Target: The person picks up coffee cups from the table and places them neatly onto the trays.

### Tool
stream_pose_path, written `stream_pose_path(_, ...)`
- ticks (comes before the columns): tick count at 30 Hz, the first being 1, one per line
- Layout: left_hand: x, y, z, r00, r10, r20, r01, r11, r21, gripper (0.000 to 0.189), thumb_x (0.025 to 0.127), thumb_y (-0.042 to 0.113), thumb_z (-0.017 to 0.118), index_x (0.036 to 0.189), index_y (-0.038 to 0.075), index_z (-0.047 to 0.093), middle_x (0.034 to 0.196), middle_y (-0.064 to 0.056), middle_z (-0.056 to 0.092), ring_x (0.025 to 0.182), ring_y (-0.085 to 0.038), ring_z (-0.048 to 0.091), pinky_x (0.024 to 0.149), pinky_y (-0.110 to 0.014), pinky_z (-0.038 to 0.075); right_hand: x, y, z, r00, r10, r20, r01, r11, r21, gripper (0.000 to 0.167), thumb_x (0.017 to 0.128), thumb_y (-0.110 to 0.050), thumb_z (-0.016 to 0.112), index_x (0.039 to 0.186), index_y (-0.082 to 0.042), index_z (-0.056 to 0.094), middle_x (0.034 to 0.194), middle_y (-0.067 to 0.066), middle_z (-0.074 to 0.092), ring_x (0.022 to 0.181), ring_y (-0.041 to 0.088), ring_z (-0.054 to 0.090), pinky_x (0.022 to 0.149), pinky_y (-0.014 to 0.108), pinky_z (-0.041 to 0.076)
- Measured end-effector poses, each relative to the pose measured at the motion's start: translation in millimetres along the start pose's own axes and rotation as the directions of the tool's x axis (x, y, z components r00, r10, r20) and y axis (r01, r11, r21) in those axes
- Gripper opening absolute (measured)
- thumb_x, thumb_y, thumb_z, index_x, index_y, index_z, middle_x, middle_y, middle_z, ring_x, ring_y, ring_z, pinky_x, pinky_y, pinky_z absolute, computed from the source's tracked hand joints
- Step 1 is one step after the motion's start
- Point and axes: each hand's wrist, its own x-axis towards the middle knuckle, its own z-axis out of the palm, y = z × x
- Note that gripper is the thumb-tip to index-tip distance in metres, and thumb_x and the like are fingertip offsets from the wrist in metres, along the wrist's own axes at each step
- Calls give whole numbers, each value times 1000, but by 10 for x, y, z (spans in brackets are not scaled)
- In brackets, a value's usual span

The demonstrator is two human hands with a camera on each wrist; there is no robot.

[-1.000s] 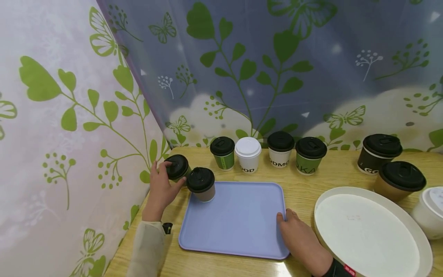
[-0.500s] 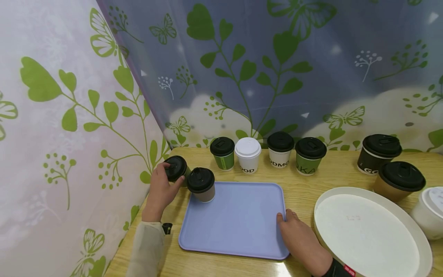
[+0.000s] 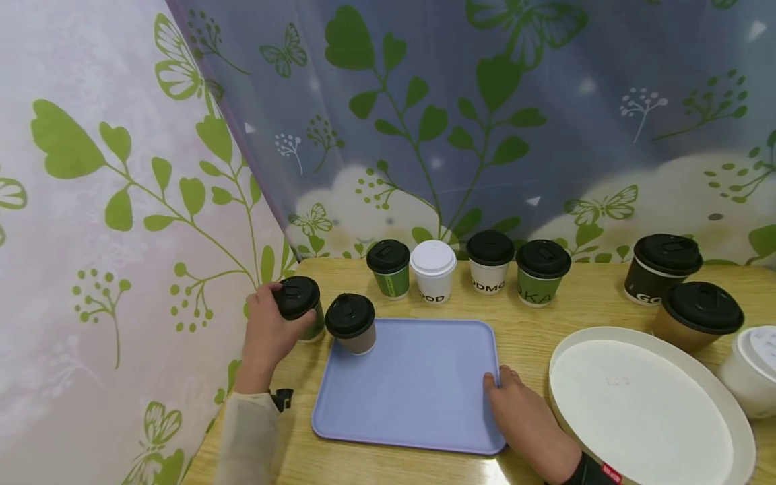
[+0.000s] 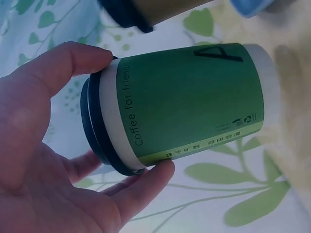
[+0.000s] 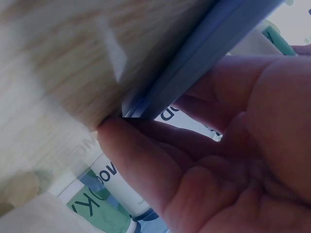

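Observation:
My left hand [image 3: 267, 337] grips a green paper coffee cup with a black lid [image 3: 298, 298] at the left end of the table. In the left wrist view, thumb and fingers hold the green cup [image 4: 189, 102] around its lid and upper rim. Beside it, a grey-brown cup with a black lid [image 3: 351, 320] stands on the far left corner of the blue-purple tray [image 3: 412, 391]. My right hand [image 3: 527, 417] pinches the tray's right edge, the thumb on top. In the right wrist view, fingers reach under the tray's edge [image 5: 194, 63].
Behind the tray stand a small green cup [image 3: 391, 273], a white-lidded cup [image 3: 433, 269], a white cup with black lid [image 3: 490, 263] and another green cup [image 3: 541, 273]. A round white tray [image 3: 642, 404] lies right, with several more cups beyond it. Patterned curtains border the table.
My left hand has moved left and slightly nearer with the green cup, widening its gap from the grey-brown cup. The right hand and tray have stayed in place.

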Motion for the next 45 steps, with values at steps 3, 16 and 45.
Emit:
stream_pose_path(3, -51, 65, -110, 999, 10, -36, -10, 1000, -2, 95, 88, 33, 78, 158, 4, 20, 143, -39, 28, 113, -57, 54, 98, -65, 45, -3, -3, 4, 1000, -4, -12, 4, 1000, -4, 24, 87, 10, 66, 110, 7, 72, 110, 38, 65, 99, 46, 69, 63, 50, 59)
stream_pose_path(16, -388, 389, -523, 987, 147, -64, -145, 989, 29, 92, 83, 28, 84, 153, -3, 34, 146, -31, 28, 122, -47, 46, 101, -64, 42, -21, -8, 19, 997, -22, -80, 20, 1000, -22, 24, 84, 11, 67, 107, 7, 72, 105, 36, 65, 93, 44, 70, 58, 49, 57)
stream_pose_path(45, -1330, 910, -855, 731, 639, 240, -655, 756, -15, 91, 81, 40, 90, 157, 26, 43, 140, -1, 46, 117, -17, 56, 83, -35, 56, -22, 7, 34, 997, -34, -75, 32, 999, -28, 25, 83, 11, 68, 107, 7, 72, 105, 37, 64, 94, 46, 70, 59, 50, 58)
